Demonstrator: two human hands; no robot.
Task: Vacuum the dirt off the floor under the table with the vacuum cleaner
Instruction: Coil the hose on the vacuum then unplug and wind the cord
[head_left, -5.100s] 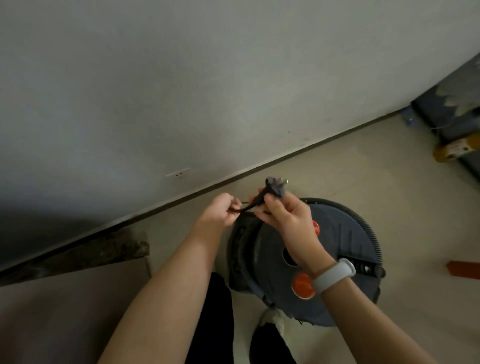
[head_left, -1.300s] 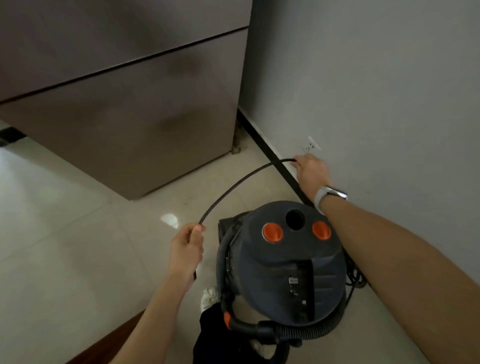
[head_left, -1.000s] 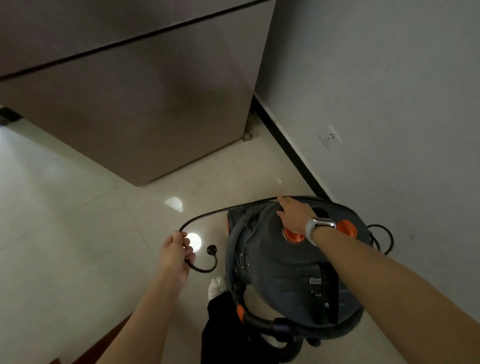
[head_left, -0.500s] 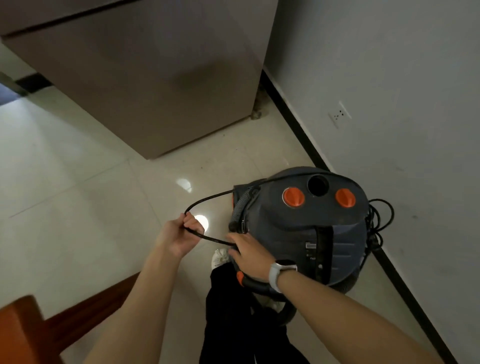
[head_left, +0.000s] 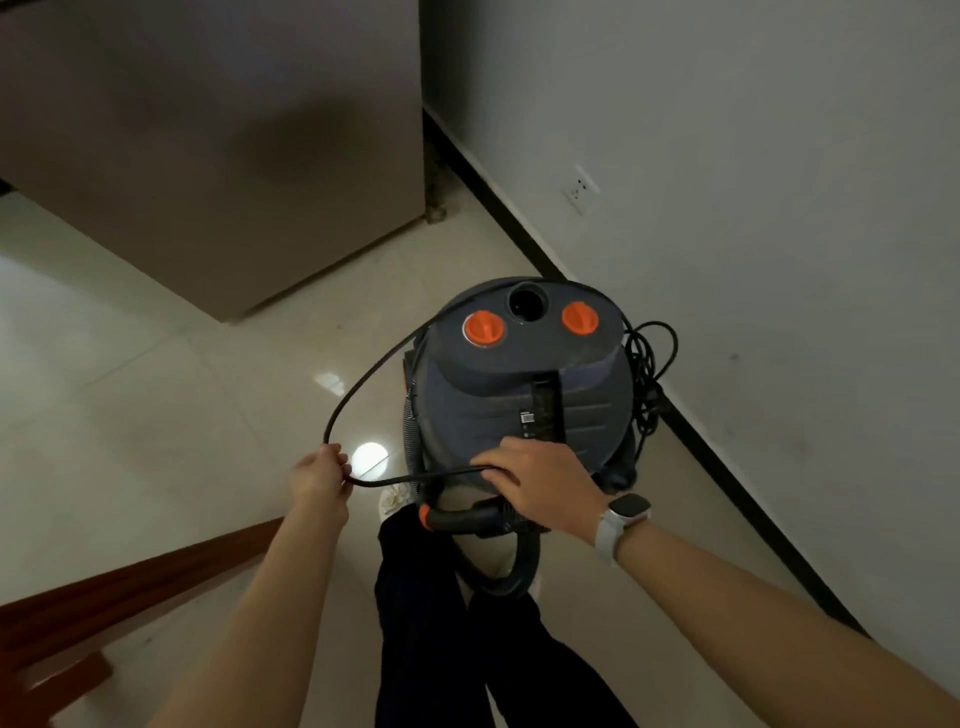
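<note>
On the shiny tile floor (head_left: 130, 415), in the middle of the view, the vacuum cleaner (head_left: 519, 395) is sitting close to the wall (head_left: 753, 156). It is round and dark grey, and two orange knobs (head_left: 483, 328) are showing on its top, with a dark round hole between them. A thick black hose (head_left: 498, 525) is curling out from the near side of the vacuum cleaner, at about 6 o'clock from it, by the person's dark trousers.

The left hand (head_left: 318, 480) is sitting at about 9 o'clock from the vacuum cleaner. Its fingers are curling round the thin black cord (head_left: 358, 389) and gripping it. The cord is looping up from that hand to the top of the vacuum cleaner, and another part is running across to the right hand (head_left: 540, 480).

The right hand is lying on the near side of the vacuum cleaner, with a watch (head_left: 621, 519) on its wrist. Its fingers are bending over the cord, and the cord's end is hiding under them, so I cannot tell if they are pinching it.

More cord is lying in a messy bunch (head_left: 649, 374) at 3 o'clock from the vacuum cleaner, next to the wall. A white socket (head_left: 581, 188) is showing on the wall at about 1 o'clock. A big brown cabinet (head_left: 218, 145) is standing at 11 o'clock. A bit of brown wood (head_left: 104, 597) is poking in at 8 o'clock.
</note>
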